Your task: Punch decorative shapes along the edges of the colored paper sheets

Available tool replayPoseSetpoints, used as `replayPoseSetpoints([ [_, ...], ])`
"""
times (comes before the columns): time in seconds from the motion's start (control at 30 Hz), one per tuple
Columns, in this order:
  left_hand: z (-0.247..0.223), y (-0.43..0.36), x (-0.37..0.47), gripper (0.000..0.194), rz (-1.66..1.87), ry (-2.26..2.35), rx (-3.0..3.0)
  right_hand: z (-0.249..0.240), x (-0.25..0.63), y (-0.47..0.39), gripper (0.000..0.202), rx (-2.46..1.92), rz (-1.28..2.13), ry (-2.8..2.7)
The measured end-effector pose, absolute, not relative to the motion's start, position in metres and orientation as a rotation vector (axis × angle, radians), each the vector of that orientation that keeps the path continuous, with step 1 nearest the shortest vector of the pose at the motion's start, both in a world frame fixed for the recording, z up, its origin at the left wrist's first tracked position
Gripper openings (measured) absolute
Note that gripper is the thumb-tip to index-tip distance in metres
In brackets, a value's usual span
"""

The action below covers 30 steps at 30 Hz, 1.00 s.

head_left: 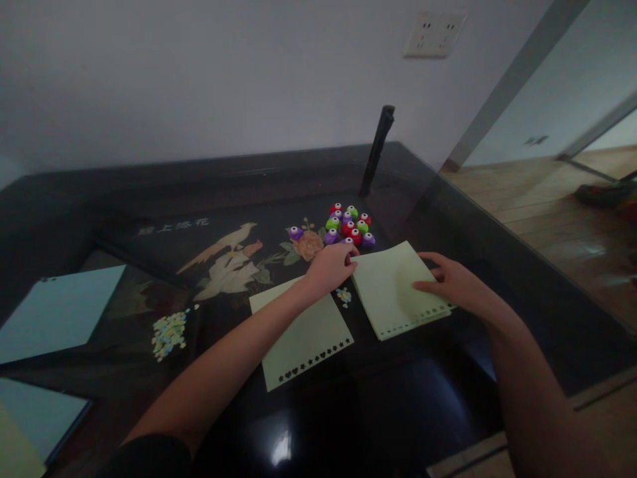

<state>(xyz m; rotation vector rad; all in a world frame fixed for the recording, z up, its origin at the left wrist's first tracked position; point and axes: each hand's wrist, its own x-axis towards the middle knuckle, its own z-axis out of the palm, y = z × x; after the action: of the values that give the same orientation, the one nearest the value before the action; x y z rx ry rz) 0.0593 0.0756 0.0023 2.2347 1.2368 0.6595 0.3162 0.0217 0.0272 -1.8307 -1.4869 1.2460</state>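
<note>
Paper stack (391, 282) is held on the table (358, 411), right of a loose sheet (308, 332); its far left corner is pinched between the fingertips of the left hand (334, 264); its right edge is clamped by the right hand (450, 282), thumb on top; near edges of both are already punched with holes; punches (348, 226) are left untouched beyond; how much is left cannot be told.

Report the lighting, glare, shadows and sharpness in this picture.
Head view: dim overall, with white glare on the glossy black tabletop near the bottom edge; a soft shadow on the stacked pale green paper sheets beside the bare right hand; slight softness throughout, the white double wall socket leaning, perhaps from wide-angle distortion.
</note>
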Motion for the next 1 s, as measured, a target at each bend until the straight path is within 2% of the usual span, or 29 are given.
replayPoseSetpoints([
  [0.13,-0.0003,0.0753,0.0593,0.017,0.629,1.243,2.269,0.0225,0.3164,0.0234,0.072,-1.860,1.218,-1.518],
  [0.53,-0.0025,0.0742,0.0583,0.018,0.584,1.204,2.338,0.0185,0.3178,0.0232,0.065,-1.802,1.062,-1.655],
  [0.7,-0.0014,0.0726,0.0586,0.018,0.554,1.233,2.343,0.0246,0.3139,0.0225,0.071,-1.909,1.049,-1.751],
  [0.8,-0.0007,0.0716,0.0587,0.017,0.558,1.222,2.360,0.0268,0.3124,0.0218,0.071,-1.991,0.921,-1.871],
  [1.0,-0.0001,0.0708,0.0580,0.017,0.545,1.205,2.382,0.0257,0.3149,0.0201,0.060,-2.072,0.652,-2.046],
])
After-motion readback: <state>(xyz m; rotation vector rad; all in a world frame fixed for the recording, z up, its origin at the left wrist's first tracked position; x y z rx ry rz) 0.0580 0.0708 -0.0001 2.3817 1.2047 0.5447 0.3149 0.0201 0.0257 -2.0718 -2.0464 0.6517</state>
